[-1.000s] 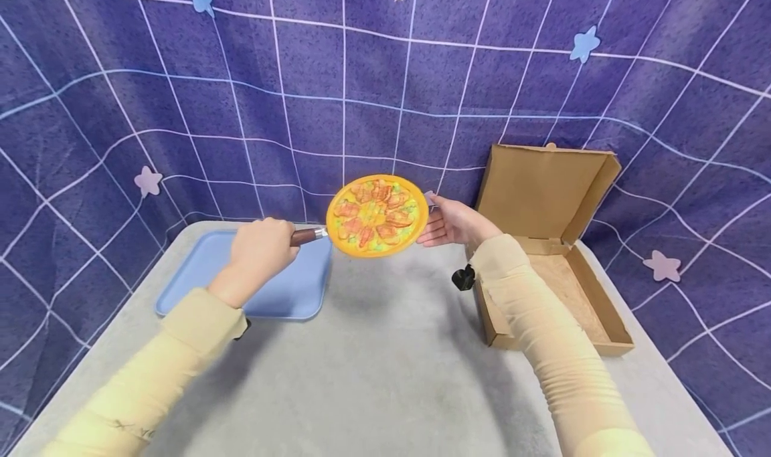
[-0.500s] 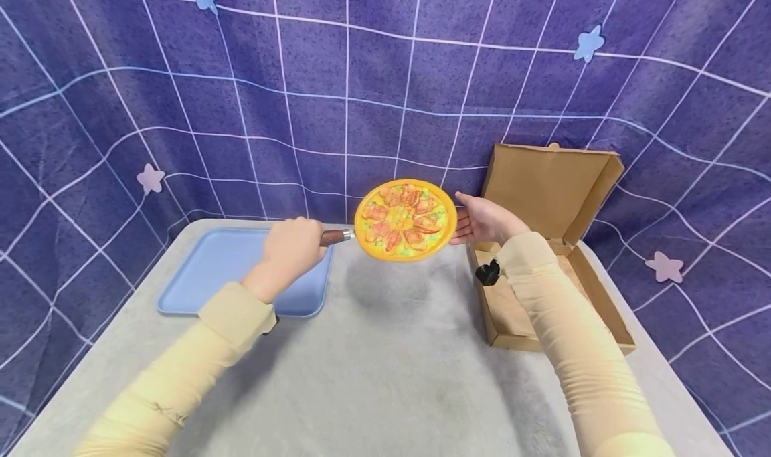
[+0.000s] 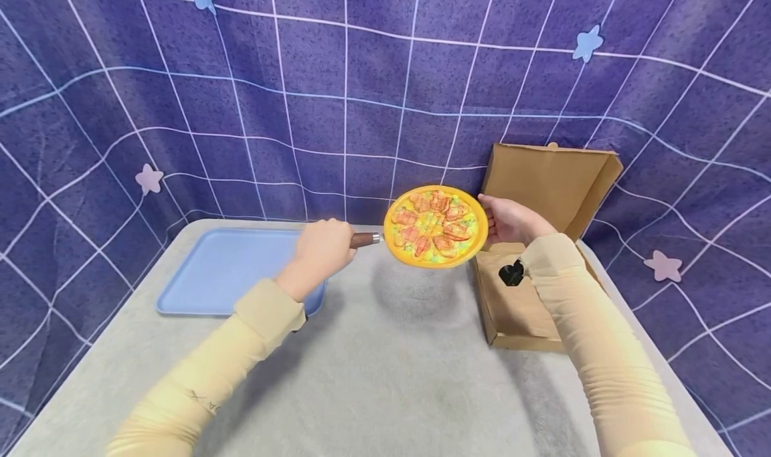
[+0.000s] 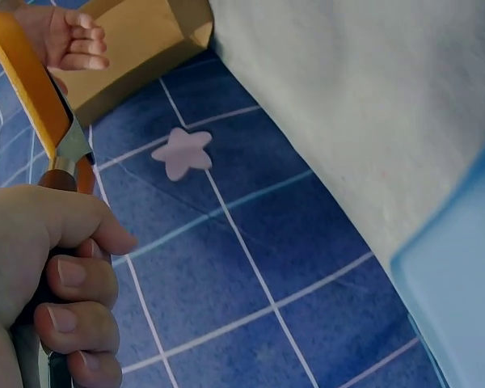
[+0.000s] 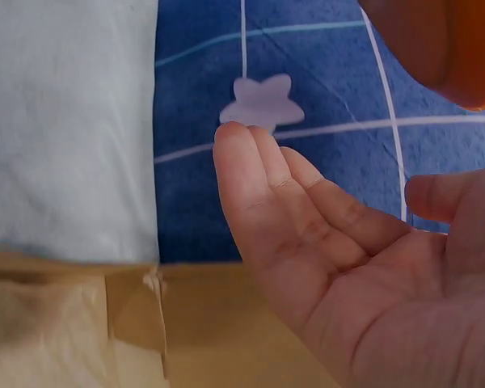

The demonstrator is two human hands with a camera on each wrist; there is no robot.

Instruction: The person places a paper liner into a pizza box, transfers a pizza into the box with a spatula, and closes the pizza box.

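Observation:
A round pizza with an orange rim [image 3: 436, 227] is held up above the table on a server whose brown handle [image 3: 365, 239] my left hand [image 3: 324, 248] grips. In the left wrist view the left hand [image 4: 56, 283] has its fingers curled round that handle, with the orange pizza edge [image 4: 28, 81] beyond. My right hand [image 3: 512, 220] is beside the pizza's right edge, partly behind it. The right wrist view shows the right hand [image 5: 339, 259] with relaxed fingers, palm showing, apart from the orange edge [image 5: 473, 65].
An open cardboard box [image 3: 518, 310] with a raised lid [image 3: 542, 183] stands on the right of the grey table [image 3: 385, 377], partly under the right arm. A blue tray [image 3: 223, 269] lies on the left. A purple curtain [image 3: 313, 129] hangs behind.
Both hands and the pizza have moved to the right, and the pizza slightly lower in the head view, nearer the box. The left hand's grip on the handle is unchanged.

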